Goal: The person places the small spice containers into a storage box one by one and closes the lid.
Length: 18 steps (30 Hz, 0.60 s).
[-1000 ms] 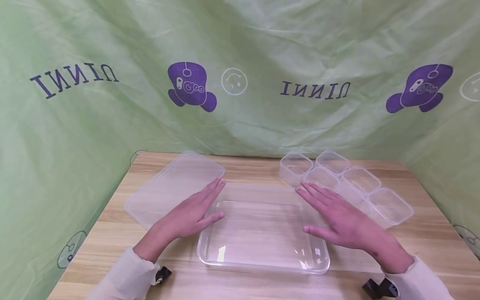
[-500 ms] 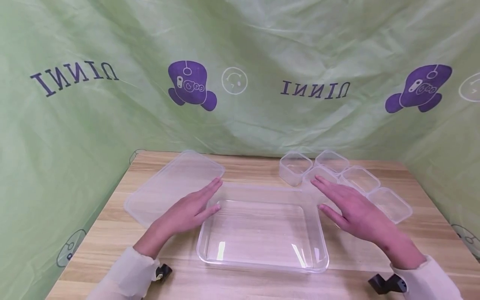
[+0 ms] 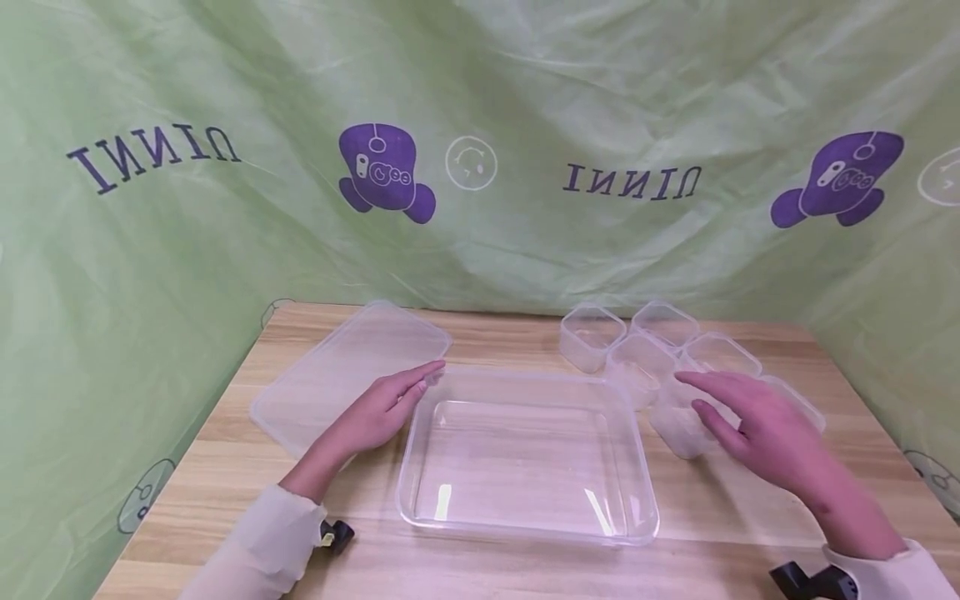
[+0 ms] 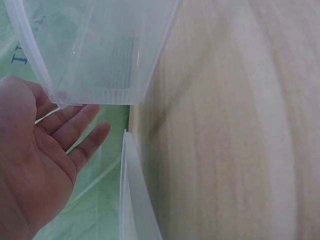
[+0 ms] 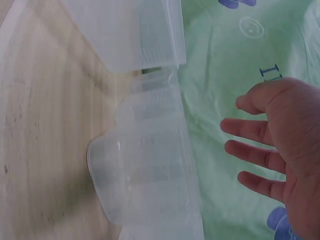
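Note:
A large clear rectangular plastic container [image 3: 525, 533] sits in the middle of the table. At its far left corner is my left hand [image 3: 378, 412], its fingers fairly straight beside the rim [image 4: 37, 65]; whether it touches is hard to tell. My right hand [image 3: 772, 429] is over the small clear square containers at the right, fingers spread and slightly bent, with nothing held. In the right wrist view, a gap shows between the right fingers and the small containers [image 5: 145, 170]. The hand partly hides the nearer small containers.
A flat translucent rectangular lid [image 3: 322, 375] lies on the wooden table [image 3: 195, 500], left of the large container. Several small containers stand grouped at the back right, among them one small container [image 3: 592, 337] nearest the middle. A green printed curtain [image 3: 510, 250] surrounds the table.
My right hand has moved right, from beside the large container to over the small containers. My left hand has shifted slightly toward the large container's far left corner. The containers stay put.

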### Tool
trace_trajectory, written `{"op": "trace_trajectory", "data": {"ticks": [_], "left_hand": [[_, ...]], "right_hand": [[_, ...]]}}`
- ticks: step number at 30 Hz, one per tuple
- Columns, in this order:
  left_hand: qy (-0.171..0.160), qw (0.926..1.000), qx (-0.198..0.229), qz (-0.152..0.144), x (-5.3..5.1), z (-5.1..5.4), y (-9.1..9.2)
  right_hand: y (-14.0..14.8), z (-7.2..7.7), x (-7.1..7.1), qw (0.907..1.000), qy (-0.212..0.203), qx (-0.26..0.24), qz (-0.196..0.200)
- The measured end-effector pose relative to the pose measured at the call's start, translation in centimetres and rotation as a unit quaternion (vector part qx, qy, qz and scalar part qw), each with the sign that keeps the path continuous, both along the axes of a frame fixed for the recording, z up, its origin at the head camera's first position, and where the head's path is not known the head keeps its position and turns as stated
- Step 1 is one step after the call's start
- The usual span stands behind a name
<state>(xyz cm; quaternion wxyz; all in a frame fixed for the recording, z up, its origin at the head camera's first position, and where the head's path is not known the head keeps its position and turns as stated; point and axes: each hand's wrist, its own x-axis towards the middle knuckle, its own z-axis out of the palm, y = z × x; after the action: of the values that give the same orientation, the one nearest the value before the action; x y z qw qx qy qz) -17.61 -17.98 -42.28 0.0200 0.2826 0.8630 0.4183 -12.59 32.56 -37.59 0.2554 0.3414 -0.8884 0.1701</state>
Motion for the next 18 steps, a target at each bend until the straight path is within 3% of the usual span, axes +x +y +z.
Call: {"op": "trace_trajectory", "data": {"ticks": [5, 9, 18], "left_hand": [[-0.014, 0.9996, 0.021, 0.014, -0.3, -0.5, 0.2], [-0.013, 0.9995, 0.025, 0.017, -0.5, -0.7, 0.3], [-0.030, 0.9971, 0.050, 0.048, -0.7, -0.8, 1.0]], "right_hand": [[1.8, -0.6, 0.4, 0.9987, 0.033, -0.035, -0.017], [3.2, -0.8, 0.8, 0.9966, 0.031, -0.066, -0.039], [5.9, -0.4, 1.5, 0.9796, -0.030, -0.057, -0.190]]}}
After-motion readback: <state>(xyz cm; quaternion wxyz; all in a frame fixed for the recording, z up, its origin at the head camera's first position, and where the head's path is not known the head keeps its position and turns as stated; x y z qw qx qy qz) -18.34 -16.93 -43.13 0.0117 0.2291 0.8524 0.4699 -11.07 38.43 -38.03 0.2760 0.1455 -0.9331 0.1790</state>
